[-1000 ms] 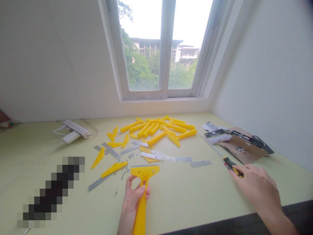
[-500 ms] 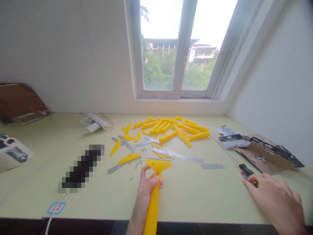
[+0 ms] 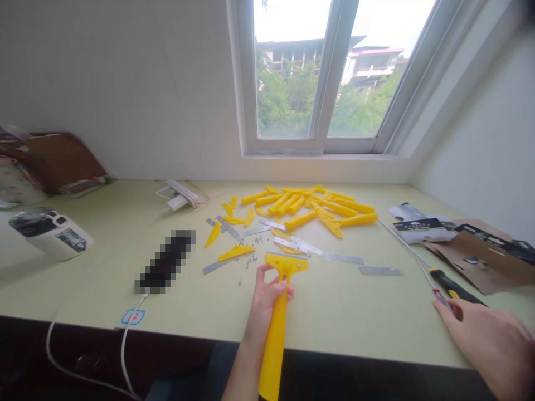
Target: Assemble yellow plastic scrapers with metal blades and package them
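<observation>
My left hand (image 3: 271,295) is closed around the neck of a yellow scraper (image 3: 275,340), its wide head with a blade and a screw pointing away from me. At the far right my right hand (image 3: 487,334) is closed on the handle of a thin screwdriver (image 3: 441,299) with a red collar; its palm end is hidden. Just beyond lies a larger screwdriver (image 3: 457,288) with a black and yellow handle and a long shaft. Ahead of the scraper are metal blades (image 3: 343,258), yellow blade covers (image 3: 236,253) and small screws (image 3: 259,239).
Several yellow scraper handles (image 3: 292,205) are heaped near the window. Cardboard and packaging (image 3: 480,259) lie at right. A pixelated dark object (image 3: 165,262) with a white cable, a white container (image 3: 54,234) and a power strip (image 3: 181,193) are on the left of the table (image 3: 355,317).
The view has turned left and tipped down. My right hand has drawn the thin screwdriver away from the black-handled one. My left hand keeps hold of the scraper.
</observation>
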The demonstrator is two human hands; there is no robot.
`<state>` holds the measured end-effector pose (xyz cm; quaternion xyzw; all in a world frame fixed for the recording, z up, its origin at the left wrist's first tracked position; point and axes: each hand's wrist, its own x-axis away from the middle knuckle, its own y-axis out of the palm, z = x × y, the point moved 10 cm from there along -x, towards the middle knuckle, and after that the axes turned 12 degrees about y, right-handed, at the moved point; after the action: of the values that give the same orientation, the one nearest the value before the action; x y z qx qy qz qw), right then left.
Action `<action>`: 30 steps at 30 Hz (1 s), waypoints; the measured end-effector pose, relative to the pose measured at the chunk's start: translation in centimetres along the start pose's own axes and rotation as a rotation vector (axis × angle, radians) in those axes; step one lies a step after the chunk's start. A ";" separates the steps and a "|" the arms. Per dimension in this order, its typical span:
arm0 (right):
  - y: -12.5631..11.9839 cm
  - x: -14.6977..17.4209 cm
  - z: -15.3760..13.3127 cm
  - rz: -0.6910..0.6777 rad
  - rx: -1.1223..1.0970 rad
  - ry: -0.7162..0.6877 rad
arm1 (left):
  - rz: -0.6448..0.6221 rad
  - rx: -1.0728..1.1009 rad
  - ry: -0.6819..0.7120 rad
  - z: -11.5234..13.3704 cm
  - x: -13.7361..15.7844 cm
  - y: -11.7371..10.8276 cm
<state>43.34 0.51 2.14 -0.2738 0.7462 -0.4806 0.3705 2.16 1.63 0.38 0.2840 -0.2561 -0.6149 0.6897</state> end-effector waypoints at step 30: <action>-10.1 11.4 -19.6 -0.141 -0.632 -0.803 | -0.064 -0.164 0.068 0.3 0.3 0.5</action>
<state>21.29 -2.04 13.29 -0.5851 0.6336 -0.1123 0.4936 2.35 1.37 0.91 0.2551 -0.1723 -0.6454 0.6991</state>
